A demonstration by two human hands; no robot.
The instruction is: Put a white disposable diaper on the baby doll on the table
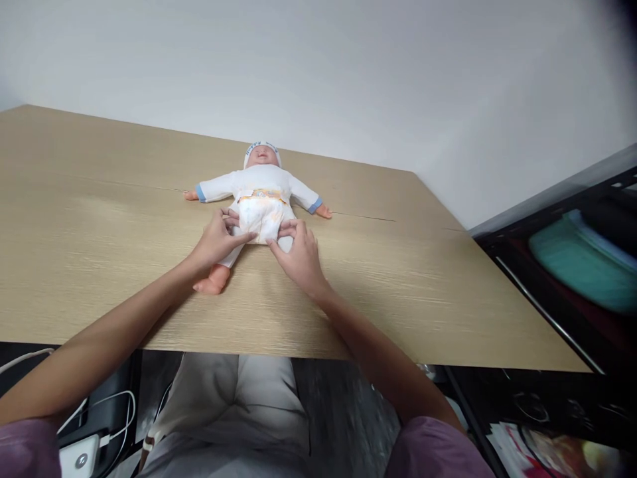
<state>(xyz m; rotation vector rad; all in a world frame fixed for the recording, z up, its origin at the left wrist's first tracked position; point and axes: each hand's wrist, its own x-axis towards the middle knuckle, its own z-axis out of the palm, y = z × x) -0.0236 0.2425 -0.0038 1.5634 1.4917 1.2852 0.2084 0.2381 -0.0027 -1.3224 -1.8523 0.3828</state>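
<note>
A broad, rectangular, pale tan wood-grain bench (398, 299) has thin dark lines across its top. Directly on it, a baby doll (263, 178) in white clothing with blue cuffs and a white cap lies on its back, head toward the far edge, arms spread wide.

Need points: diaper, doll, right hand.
Diaper (259, 217), head view: on its white front panel.
Doll (263, 177), head view: on its clothed chest.
Right hand (302, 259), head view: on the back of the hand.
</note>
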